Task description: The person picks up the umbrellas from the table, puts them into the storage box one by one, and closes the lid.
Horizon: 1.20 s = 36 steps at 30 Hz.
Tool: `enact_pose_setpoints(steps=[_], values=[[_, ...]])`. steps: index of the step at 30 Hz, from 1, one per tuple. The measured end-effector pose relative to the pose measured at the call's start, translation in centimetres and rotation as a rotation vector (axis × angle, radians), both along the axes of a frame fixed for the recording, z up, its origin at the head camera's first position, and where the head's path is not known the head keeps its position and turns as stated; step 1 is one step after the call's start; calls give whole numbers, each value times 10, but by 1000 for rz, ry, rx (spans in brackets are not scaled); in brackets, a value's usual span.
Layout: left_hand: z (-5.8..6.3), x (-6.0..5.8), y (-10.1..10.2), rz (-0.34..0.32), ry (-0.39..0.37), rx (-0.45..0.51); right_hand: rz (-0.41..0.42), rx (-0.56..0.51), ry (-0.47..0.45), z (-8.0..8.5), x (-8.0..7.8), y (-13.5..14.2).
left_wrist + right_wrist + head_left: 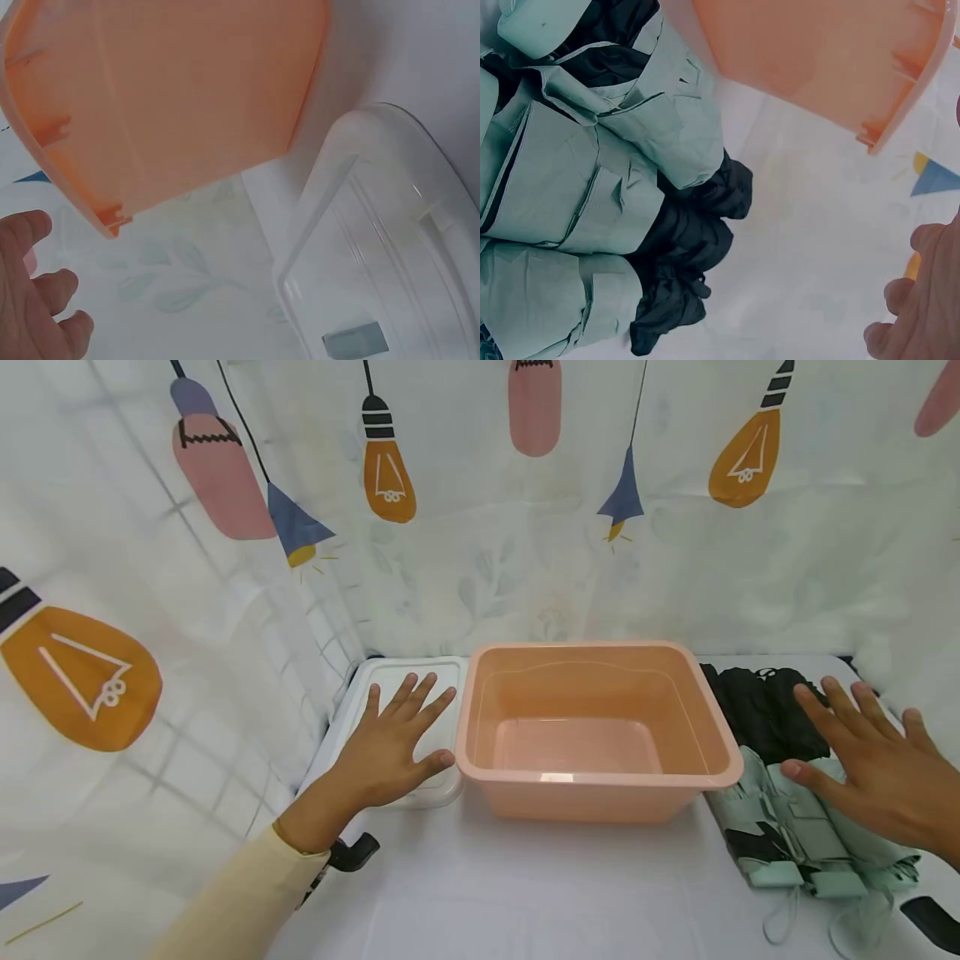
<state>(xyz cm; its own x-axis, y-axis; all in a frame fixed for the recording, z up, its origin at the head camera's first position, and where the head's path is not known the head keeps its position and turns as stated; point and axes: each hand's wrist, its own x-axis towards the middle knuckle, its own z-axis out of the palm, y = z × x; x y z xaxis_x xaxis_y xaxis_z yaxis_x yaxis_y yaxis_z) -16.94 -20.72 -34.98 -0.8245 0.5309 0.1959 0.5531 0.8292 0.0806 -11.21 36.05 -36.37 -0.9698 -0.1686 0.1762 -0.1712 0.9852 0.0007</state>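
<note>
head view: peach tub (585, 800), inner floor (577, 746) visible, between left hand (392, 747) and right hand (881, 768), all fingers spread.

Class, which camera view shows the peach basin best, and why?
The head view: it shows the peach basin's full rim and its inside. The left wrist view shows only part of its outside and rim, cut off by the frame; the right wrist view likewise shows a cropped part.

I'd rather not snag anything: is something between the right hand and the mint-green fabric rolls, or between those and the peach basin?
Nothing visible stands between the right hand and the mint-green fabric rolls. Toward the peach basin, only its raised side wall, facing the rolls, seems in the way.
</note>
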Motion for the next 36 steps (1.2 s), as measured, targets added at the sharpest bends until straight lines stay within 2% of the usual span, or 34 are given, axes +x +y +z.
enact_pose_setpoints(steps=[9, 27, 33, 36], values=[[-5, 3, 7, -20, -22, 23, -4, -32, 12, -4, 5, 3], [-14, 4, 16, -38, -10, 77, -44, -123, 17, -16, 10, 20], [-19, 3, 17, -24, -45, 100, -36, -151, -2, -21, 9, 25], [-22, 3, 18, -25, -63, 118, -29, -206, -42, -24, 10, 31]])
